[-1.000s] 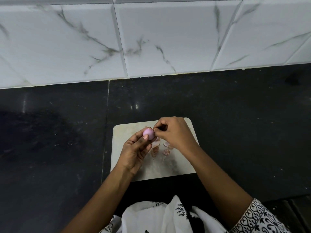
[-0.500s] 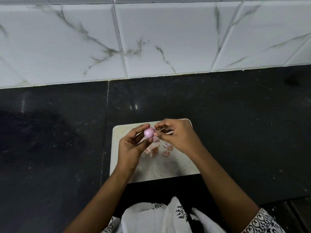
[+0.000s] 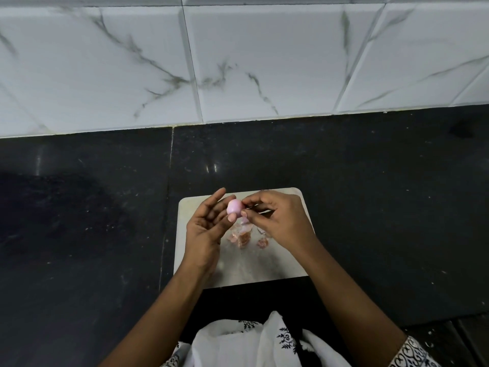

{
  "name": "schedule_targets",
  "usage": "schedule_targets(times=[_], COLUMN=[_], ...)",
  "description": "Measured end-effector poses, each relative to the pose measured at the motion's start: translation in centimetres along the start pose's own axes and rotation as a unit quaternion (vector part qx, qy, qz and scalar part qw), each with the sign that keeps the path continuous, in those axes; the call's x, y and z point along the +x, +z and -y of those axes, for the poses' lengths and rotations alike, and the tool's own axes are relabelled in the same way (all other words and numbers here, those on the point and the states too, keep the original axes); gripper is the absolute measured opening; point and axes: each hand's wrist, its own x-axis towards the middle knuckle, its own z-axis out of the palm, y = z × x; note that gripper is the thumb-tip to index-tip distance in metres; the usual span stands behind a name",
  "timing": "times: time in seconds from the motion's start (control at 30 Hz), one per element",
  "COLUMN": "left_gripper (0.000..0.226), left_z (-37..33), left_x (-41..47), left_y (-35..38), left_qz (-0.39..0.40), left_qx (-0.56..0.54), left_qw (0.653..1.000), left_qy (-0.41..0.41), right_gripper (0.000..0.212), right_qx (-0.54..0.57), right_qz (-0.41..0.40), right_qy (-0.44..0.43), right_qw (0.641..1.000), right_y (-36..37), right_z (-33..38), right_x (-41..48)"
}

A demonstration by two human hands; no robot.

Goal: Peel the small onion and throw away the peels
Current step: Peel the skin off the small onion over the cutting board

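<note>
Left hand: palm up and fingers spread wide, with the thumb tip pressing the small onion against the fingers.
Right hand: fingers curled in close, thumb and first finger pinching at the right side of the onion. I cannot tell if a bit of skin is caught between them.
Small onion: round, smooth and light pink, held up in the air between the two hands, touching both.
Peels: little orange-pink scraps lying in a loose pile just under the hands, a bit closer to the person than the onion. One more scrap lies alone under the right wrist.
Board: a pale flat board with round corners, right under both hands. The peels lie on it. It has faint marks near the side closest to the person.
Counter: dark and shiny with tiny white specks, all around the board, spreading far out past both hands.
Wall: white tiles with grey wavy lines, far beyond the fingertips.
Clothes: white cloth with black flower prints, down between the two arms, and a patterned sleeve on the right arm.
</note>
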Motion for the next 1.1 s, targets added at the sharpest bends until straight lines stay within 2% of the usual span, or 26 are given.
schedule_targets(times=[0.13, 0.3, 0.43, 0.5, 0.57, 0.63, 0.7, 0.8, 0.97, 1.1], left_gripper=[0.049, 0.05, 0.068, 0.072, 0.067, 0.051, 0.04, 0.041, 0.042, 0.042], left_z=[0.0, 0.1, 0.2, 0.3, 0.2, 0.2, 0.1, 0.2, 0.3, 0.2], left_x=[0.2, 0.3, 0.2, 0.2, 0.1, 0.2, 0.4, 0.6, 0.4, 0.4], left_y=[-0.1, -0.1, -0.1, -0.1, 0.0, -0.1, -0.2, -0.4, -0.3, -0.3], left_qz=[0.001, -0.008, -0.01, -0.009, -0.008, -0.016, -0.027, -0.022, -0.018, -0.007], left_qx=[0.005, -0.008, -0.01, -0.015, -0.028, -0.033, -0.022, -0.003, 0.009, 0.019], left_qw=[1.0, 1.0, 1.0, 1.0, 0.999, 0.999, 0.999, 1.0, 1.0, 1.0], left_qy=[-0.003, -0.008, -0.012, -0.013, -0.015, -0.016, -0.019, -0.016, -0.012, -0.012], right_gripper=[0.023, 0.017, 0.015, 0.015, 0.017, 0.01, 0.012, 0.021, 0.018, 0.013], right_qx=[-0.094, -0.213, -0.287, -0.272, -0.182, -0.061, -0.02, -0.077, -0.195, -0.241], right_qz=[-0.003, -0.029, -0.045, -0.05, -0.054, -0.051, -0.025, 0.02, 0.006, 0.008], right_qy=[-0.081, -0.175, -0.231, -0.224, -0.162, -0.068, -0.042, -0.09, -0.149, -0.184], right_qw=[0.992, 0.961, 0.929, 0.935, 0.968, 0.995, 0.999, 0.993, 0.969, 0.953], right_y=[-0.1, 0.3, 0.7, 1.0, 1.0, 0.6, 0.2, -0.1, 0.3, 0.4], right_z=[-0.1, -0.1, -0.7, -0.7, -0.2, 0.0, -0.2, -0.7, -0.9, -0.8], right_x=[0.2, 0.3, 0.3, 0.4, 0.5, 0.6, 0.5, 0.4, 0.9, 1.2])
